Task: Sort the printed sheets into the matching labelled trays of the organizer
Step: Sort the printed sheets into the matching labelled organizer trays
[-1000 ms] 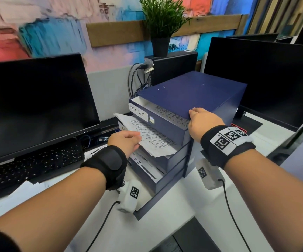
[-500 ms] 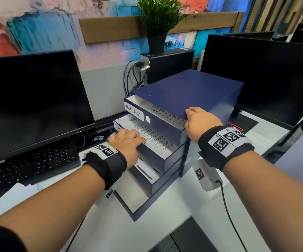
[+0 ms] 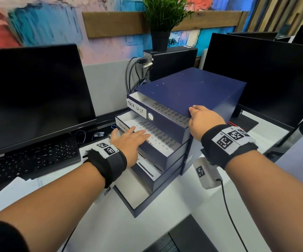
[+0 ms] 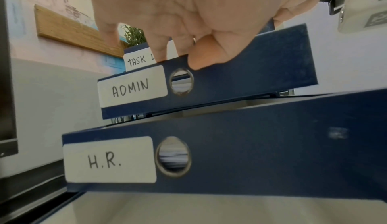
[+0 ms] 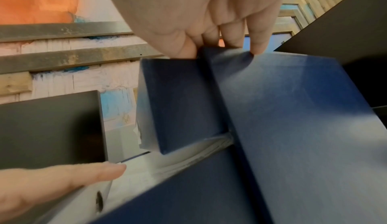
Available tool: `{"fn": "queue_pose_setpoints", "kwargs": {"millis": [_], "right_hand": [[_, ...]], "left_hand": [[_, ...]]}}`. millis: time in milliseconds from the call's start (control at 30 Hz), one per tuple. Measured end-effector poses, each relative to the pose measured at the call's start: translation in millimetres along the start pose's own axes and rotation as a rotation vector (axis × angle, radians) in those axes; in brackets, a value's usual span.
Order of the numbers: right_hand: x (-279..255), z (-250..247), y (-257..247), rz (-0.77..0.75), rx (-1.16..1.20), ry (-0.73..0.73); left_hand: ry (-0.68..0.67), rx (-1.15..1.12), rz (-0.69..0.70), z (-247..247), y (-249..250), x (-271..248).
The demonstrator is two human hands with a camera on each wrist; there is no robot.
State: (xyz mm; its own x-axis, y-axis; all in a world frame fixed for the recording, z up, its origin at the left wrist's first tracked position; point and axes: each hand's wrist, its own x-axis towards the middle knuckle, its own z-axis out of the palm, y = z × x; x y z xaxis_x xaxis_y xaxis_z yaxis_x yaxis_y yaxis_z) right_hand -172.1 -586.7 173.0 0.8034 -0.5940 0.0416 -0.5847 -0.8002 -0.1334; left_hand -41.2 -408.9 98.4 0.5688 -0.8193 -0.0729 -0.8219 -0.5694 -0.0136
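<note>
Sheet is in. A second ago the left hand (image 3: pixel 129 140) was feeding a curled printed sheet (image 3: pixel 158 138) into the second tray; half a second ago it was lying flat inside. Now it's sitting squarely in the ADMIN tray (image 4: pixel 240 78), print up, on the paper already there.

Left grip: fingers straight and spread, palm down, resting on the sheet and the tray's front edge. Thumb is touching the front lip in the left wrist view. Not pinching anything.

Right hand (image 3: pixel 203 120) hasn't shifted across the frames: it's bracing the top front corner of the blue organizer (image 3: pixel 192 90). Right wrist view shows the fingertips (image 5: pixel 257 45) hooked over the top edge and the thumb pressing the corner, so that grip is curled on the box, holding it steady.

Tray states:
- TASK LIST tray (image 3: pixel 167 117), top, is slightly open, printed paper showing.
- ADMIN tray is pulled out further.
- H.R. tray (image 4: pixel 251 153) below it is also out, with paper visible through its finger hole.
- One more tray at the bottom is out furthest, label not readable.

My read: this sheet is sorted, provided it's an admin page; the print is too small to confirm. The left hand looks to be flattening it or getting ready to push the drawer shut. More loose papers (image 3: pixel 14 190) are lying on the counter (image 3: pixel 165 208) by the keyboard (image 3: pixel 30 159), so the sort probably isn't finished.
</note>
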Motion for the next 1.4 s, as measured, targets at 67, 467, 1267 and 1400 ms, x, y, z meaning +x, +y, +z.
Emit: {"fn": "queue_pose_setpoints", "kwargs": {"millis": [67,467,1267,1400], "right_hand": [[-2.1,-5.8,-3.5,0.019,0.014,-0.031],[-41.4,9.5,-143.1,-0.399,0.091,0.035],[-122.7,227.4,-331.9,-0.86,-0.182,-0.633],[-123.4,227.8,-333.3,-0.857,-0.216,-0.645]], "left_hand": [[-0.005,-0.028,-0.001,-1.4,-0.9,-8.9],[0.059,-0.343,-0.212,22.4,-112.5,-105.9],[-0.102,-0.446,-1.033,122.8,-290.5,-315.4],[-0.025,-0.377,-0.97,129.1,-299.6,-308.5]]}}
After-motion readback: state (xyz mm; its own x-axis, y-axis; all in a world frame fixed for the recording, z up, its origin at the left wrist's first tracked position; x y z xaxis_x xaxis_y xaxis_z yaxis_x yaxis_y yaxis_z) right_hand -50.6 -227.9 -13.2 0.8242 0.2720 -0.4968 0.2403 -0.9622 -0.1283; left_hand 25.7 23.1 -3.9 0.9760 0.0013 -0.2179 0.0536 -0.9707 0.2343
